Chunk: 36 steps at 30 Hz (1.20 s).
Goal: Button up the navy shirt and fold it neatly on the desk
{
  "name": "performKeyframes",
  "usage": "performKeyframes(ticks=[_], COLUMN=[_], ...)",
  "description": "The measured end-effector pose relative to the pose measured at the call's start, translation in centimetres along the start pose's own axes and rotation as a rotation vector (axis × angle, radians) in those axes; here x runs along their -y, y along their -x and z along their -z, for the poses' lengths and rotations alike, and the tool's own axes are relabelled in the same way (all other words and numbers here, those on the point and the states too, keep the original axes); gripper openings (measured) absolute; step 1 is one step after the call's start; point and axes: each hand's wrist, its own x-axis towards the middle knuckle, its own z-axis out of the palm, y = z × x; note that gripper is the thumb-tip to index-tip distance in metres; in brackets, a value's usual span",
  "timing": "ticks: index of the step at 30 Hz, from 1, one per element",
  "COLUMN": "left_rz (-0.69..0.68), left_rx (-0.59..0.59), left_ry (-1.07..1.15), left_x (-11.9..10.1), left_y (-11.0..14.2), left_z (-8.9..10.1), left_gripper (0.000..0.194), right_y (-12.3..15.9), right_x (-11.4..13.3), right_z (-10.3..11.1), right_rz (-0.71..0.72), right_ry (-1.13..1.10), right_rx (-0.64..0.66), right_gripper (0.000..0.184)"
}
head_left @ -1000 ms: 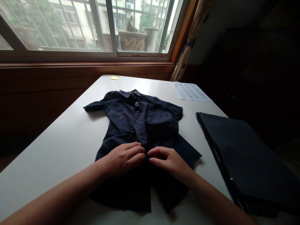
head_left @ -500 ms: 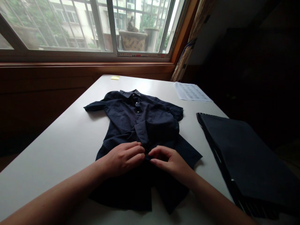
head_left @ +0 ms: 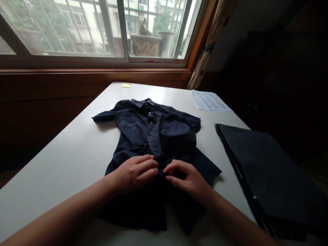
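Observation:
A dark navy short-sleeved shirt (head_left: 133, 128) lies front side up, its collar pointing toward the window and its hem toward me. Small pale buttons run down from the collar, the upper ones plainly visible. At the lower front placket, my left hand (head_left: 139, 171) has its fingers curled and closed on the cloth. Just to the right, my right hand (head_left: 186, 176) pinches the placket edge between thumb and forefinger. Between the fingertips the fabric is bunched, and a button there is hard to make out. Below the hands the shirt's two front tails hang apart.
The shirt rests on a white table (head_left: 64, 153). Dark folded fabric (head_left: 266, 164) with a striped edge lies at the right. Printed sheets (head_left: 210, 100) are at the back right, and a yellow sticky note (head_left: 126, 85) at the far edge. A barred window (head_left: 102, 30) stands behind.
The fingers of my right hand have shifted very slightly at the placket. The right front tail's tip sits a little lower; otherwise the shirt and my left hand look the same.

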Motion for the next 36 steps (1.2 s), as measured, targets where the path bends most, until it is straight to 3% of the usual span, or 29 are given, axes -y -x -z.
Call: performKeyframes(ticks=[10,36], left_rz=[-0.038,-0.030], left_rx=[-0.020,-0.068], left_ry=[-0.004,0.004], left_x=[0.14,-0.02], left_y=[0.02,-0.32], left_z=[-0.07,0.49], left_gripper=[0.020,0.013], right_y=[0.04,0.20], right_x=[-0.07,-0.34], right_z=[0.01,0.14], right_rz=[0.123,0.107], right_ry=[0.021,0.077], right_rx=[-0.004,-0.053], right_gripper=[0.010,0.014])
